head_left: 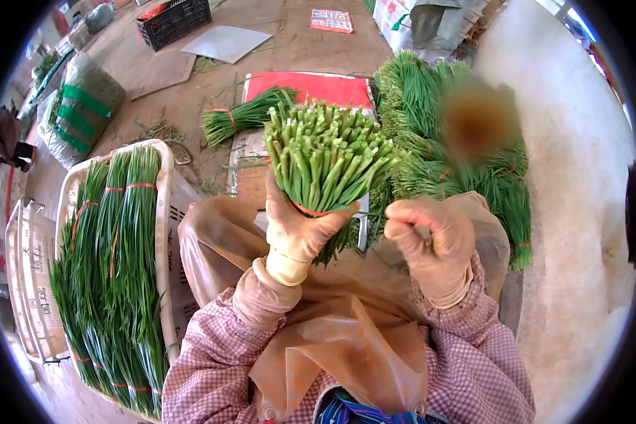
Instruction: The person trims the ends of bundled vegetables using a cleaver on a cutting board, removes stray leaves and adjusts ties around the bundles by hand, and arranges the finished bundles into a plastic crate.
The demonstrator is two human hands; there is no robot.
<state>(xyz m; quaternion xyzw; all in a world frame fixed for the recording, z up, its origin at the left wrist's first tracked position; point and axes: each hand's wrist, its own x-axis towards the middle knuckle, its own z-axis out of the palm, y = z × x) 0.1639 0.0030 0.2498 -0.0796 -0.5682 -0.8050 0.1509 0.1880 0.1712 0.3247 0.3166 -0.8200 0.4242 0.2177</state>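
Observation:
My gloved left hand (293, 226) is wrapped around a thick bunch of garlic chives (328, 152), its cut stem ends turned up toward me. A red band (311, 210) circles the bunch by my thumb, and the leaves hang below, partly hidden. Just right of the bunch, apart from it, my gloved right hand (434, 237) has its fingers curled toward the thumb. Whether anything small is in that pinch cannot be made out. Beyond the bunch, another banded bunch (244, 116) lies beside a red sheet (311, 86).
To my left, a white crate (166, 233) holds several long banded bunches. More chives (420, 99) are piled at the right. A taped bag (85, 106) and a black crate (174, 22) stand farther off. A brown blur (477, 120) covers part of the pile.

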